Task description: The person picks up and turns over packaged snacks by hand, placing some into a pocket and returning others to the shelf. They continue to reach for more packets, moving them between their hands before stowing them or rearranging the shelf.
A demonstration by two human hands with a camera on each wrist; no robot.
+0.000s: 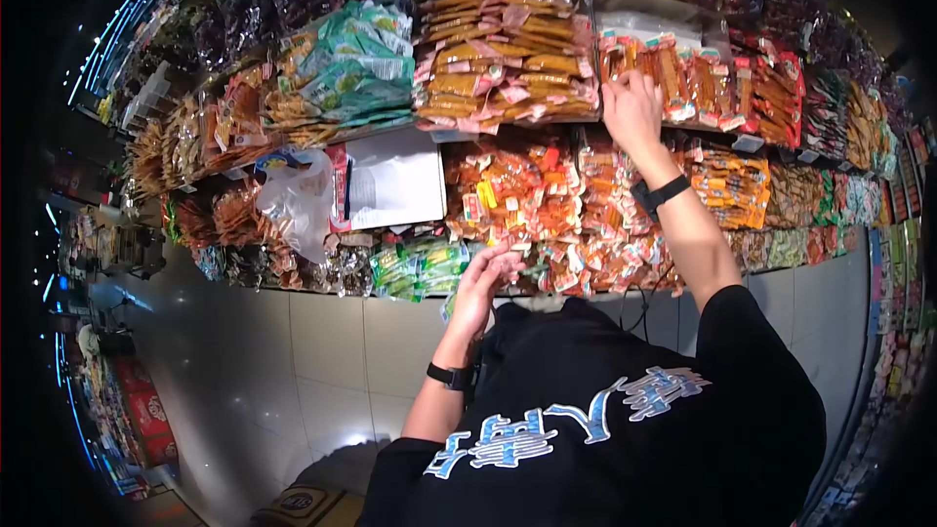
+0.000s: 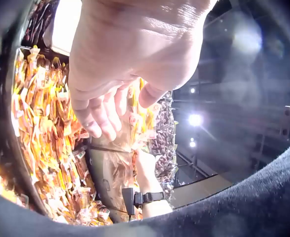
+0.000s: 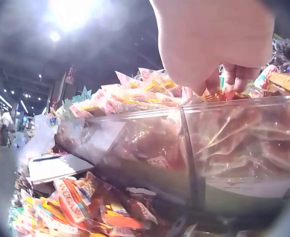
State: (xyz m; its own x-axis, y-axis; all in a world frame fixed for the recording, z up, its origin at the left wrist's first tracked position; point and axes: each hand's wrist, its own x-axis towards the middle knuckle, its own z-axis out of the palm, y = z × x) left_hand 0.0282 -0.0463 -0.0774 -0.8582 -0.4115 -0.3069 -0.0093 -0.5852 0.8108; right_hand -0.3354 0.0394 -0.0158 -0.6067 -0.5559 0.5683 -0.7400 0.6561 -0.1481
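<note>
My right hand (image 1: 632, 109) reaches over the front of an upper clear bin holding orange-brown snack packets (image 1: 698, 88). In the right wrist view its fingers (image 3: 241, 76) bend down behind the bin's clear front wall (image 3: 244, 143), among red and green wrappers. Their tips are partly hidden, and I cannot tell whether they pinch a packet. Lower down, my left hand (image 1: 485, 278) hovers in front of the lower shelf with loosely bent fingers and nothing in them. Green snack packets (image 1: 420, 268) lie to its left, and red-orange packets (image 1: 512, 190) fill the bin above it.
Yellow-brown packets with pink labels (image 1: 508, 59) are stacked left of the right hand, with teal bags (image 1: 356, 59) beyond. A white sheet (image 1: 395, 179) and a clear plastic bag (image 1: 296, 200) lie on the middle tier. A dark cable (image 1: 639, 307) hangs in front.
</note>
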